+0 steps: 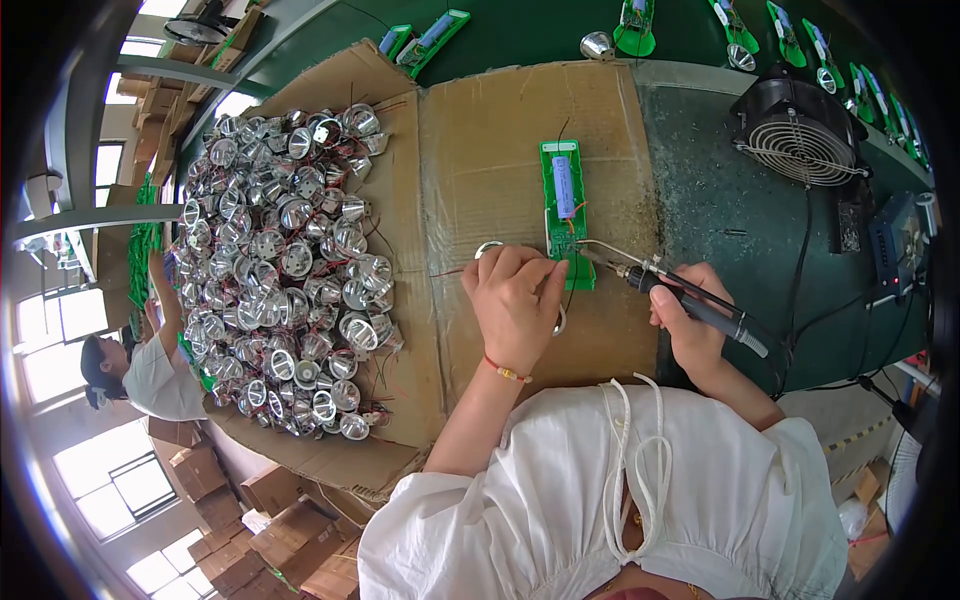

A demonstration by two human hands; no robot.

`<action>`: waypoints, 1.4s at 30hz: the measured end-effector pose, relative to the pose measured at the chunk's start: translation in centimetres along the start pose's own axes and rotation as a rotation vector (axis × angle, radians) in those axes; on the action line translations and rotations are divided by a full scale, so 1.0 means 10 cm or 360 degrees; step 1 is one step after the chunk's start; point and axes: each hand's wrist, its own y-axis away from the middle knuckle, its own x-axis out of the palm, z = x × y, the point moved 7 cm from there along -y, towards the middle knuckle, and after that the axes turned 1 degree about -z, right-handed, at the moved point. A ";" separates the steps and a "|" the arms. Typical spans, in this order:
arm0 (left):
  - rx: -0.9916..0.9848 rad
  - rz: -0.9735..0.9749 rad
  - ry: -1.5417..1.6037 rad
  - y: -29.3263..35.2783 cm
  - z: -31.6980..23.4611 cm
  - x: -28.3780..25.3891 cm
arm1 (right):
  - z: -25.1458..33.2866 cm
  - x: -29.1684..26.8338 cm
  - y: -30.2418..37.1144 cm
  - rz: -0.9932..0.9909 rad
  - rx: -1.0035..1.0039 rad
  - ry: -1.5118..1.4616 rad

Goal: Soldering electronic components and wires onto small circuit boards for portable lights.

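A green circuit board in a green plastic strip (571, 235), with a blue-purple cylindrical battery (563, 187), lies lengthwise on the cardboard. My left hand (512, 300) is closed at its lower left edge, thumb and forefinger pinched together. A thin reddish wire (447, 273) pokes out beside its fingers, and shiny metal rims (488, 248) show partly from under it; the rest is hidden. Wrapped around a black soldering iron (690, 303), my right hand (693, 315) points its tip leftward at the board's lower part. A thin bent metal tube (615, 250) runs along the iron.
At left, a cardboard box (385, 190) holds many silver reflector cups (297, 260) with wires. A black fan (797, 150) and blue device (897, 245) stand at right. More green strips (635, 28) line the far edge. Another person (150, 370) works at far left.
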 end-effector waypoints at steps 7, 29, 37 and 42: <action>-0.0015 0.0023 0.0016 -0.03 -0.02 0.00 | -0.02 0.01 0.00 0.0028 0.0006 0.0059; -0.0215 -0.0006 -0.0190 -0.05 0.30 -0.16 | 0.00 -0.14 0.03 -0.0085 0.0048 -0.0107; -0.0005 0.0043 -0.0638 -0.17 -0.23 0.12 | -0.05 -0.36 -0.01 -0.0245 -0.0036 -0.0056; -0.0148 0.0065 -0.0469 -0.28 -0.10 0.18 | -0.02 -0.40 -0.03 -0.0300 -0.0057 0.0027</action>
